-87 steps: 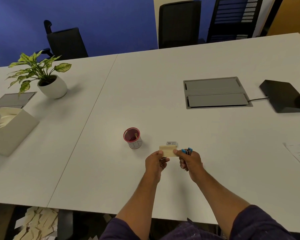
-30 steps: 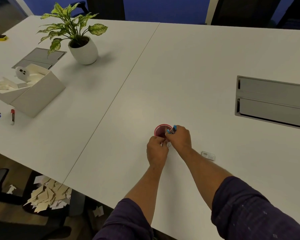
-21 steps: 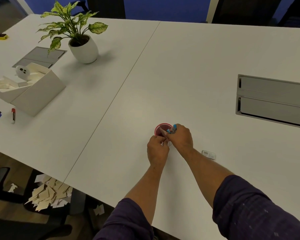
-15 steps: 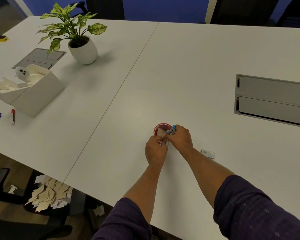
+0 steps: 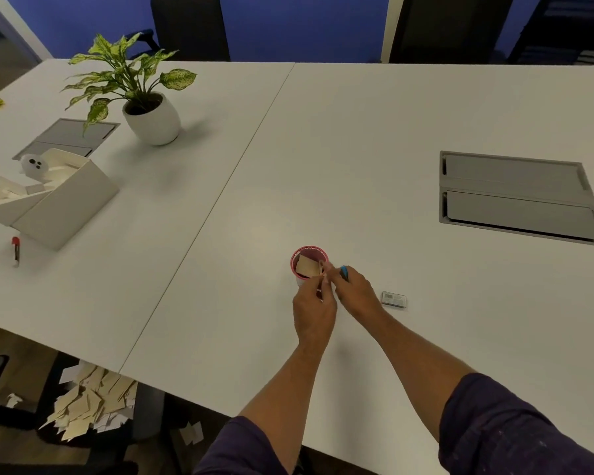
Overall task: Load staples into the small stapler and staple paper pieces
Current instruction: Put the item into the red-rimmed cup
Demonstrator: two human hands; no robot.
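1. Left hand (image 5: 314, 308) pinches something small at the pink cup (image 5: 297, 269); I cannot tell what.
2. Paper piece (image 5: 307, 265) sits inside the cup.
3. Right hand (image 5: 355, 291) grips the blue stapler (image 5: 343, 271).
4. Staple box (image 5: 394, 299) lies at the right hand's three o'clock.

You face a blue wall (image 5: 282, 22), dark chairs (image 5: 189, 27) behind the white surface (image 5: 357, 149), wooden floor (image 5: 11, 341) below.

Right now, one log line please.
paper in cup | left hand at rim | right hand holds stapler | staple box on table
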